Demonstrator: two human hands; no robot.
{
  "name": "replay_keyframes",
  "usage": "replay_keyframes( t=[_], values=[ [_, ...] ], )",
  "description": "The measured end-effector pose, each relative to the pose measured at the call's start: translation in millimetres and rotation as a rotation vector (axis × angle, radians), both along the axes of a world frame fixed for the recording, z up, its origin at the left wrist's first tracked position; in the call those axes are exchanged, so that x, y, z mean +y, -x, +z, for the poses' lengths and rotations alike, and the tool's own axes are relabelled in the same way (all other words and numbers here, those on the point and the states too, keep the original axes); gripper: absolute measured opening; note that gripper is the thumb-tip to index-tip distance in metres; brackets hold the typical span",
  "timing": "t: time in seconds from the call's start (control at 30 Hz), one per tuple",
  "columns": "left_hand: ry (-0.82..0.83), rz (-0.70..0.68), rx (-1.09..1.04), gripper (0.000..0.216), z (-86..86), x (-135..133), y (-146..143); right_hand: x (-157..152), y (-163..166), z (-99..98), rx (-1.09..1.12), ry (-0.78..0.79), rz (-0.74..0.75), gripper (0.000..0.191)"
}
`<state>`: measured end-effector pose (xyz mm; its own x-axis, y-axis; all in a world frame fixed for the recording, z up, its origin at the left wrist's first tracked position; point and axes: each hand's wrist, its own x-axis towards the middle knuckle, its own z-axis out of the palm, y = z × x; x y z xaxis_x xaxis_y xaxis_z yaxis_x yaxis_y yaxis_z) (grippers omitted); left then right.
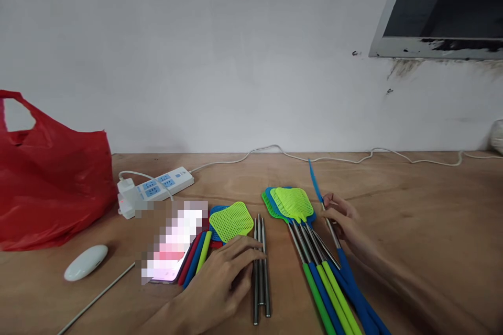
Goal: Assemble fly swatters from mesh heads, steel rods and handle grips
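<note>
My right hand point(341, 220) pinches the thin metal shaft of a blue fly swatter point(315, 182), whose head stands on edge above the table. Beside it lies a pile of assembled swatters point(293, 203) with green and blue heads, metal shafts and green and blue foam handles point(328, 298). My left hand point(223, 280) rests palm down with fingers stretched over several bare metal rods point(261, 272). Just beyond its fingers lies a loose yellow-green swatter head point(231, 221), with blue and red heads under it. Loose foam handles point(196, 261) lie to its left.
A red plastic bag point(51, 188) stands at the far left. A white power strip point(155, 187) with cable runs along the wall. A white mouse-like object point(85, 261), a lit phone point(175, 246) and one stray rod point(98, 298) lie near the front left.
</note>
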<state>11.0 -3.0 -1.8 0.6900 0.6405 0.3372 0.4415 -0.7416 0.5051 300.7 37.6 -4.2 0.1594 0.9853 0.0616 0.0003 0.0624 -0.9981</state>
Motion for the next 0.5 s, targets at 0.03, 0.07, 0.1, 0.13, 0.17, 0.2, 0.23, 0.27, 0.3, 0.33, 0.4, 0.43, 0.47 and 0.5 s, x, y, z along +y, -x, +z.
replay_keyframes(
  t=[0.03,0.07,0.1,0.13,0.17,0.2,0.23,0.27,0.3,0.33,0.4,0.43,0.47,0.5],
  values=[
    [-0.004,0.025,-0.029,0.035,0.1,1,0,-1,0,4.5,0.135,0.053,0.035,0.028],
    [-0.006,0.057,-0.053,0.033,0.0,1,0,-2,-1,8.2,0.238,0.088,0.079,0.029],
    [-0.006,0.091,-0.072,0.031,-0.2,2,1,-2,-1,10.8,0.324,0.107,0.137,0.029],
    [-0.006,0.125,-0.09,0.03,-0.4,2,1,-2,-2,12.1,0.399,0.115,0.201,0.028],
    [-0.009,0.157,-0.108,0.028,-0.5,3,1,-2,-2,12.3,0.458,0.122,0.263,0.028],
    [-0.017,0.185,-0.128,0.027,-0.5,4,2,-2,-3,11.6,0.501,0.127,0.323,0.028],
    [-0.026,0.215,-0.147,0.027,-0.3,5,2,-3,-3,10.4,0.529,0.13,0.383,0.028],
    [-0.038,0.249,-0.166,0.026,-0.1,6,3,-4,-2,9.2,0.54,0.138,0.443,0.027],
    [-0.05,0.287,-0.187,0.025,0.2,7,4,-6,-2,8.4,0.537,0.152,0.504,0.026],
    [-0.058,0.325,-0.207,0.026,0.4,8,5,-8,-1,8.3,0.523,0.175,0.569,0.024],
    [-0.036,0.395,-0.245,0.029,0.3,10,7,-14,1,10.3,0.472,0.237,0.709,0.017],
    [-0.009,0.418,-0.262,0.031,-0.2,11,8,-17,2,12.3,0.443,0.27,0.772,0.013],
    [0.025,0.428,-0.275,0.033,-0.9,12,9,-20,3,14.4,0.417,0.297,0.827,0.011],
    [0.058,0.428,-0.284,0.036,-1.8,13,10,-22,4,16.4,0.391,0.317,0.869,0.011]
  ],
)
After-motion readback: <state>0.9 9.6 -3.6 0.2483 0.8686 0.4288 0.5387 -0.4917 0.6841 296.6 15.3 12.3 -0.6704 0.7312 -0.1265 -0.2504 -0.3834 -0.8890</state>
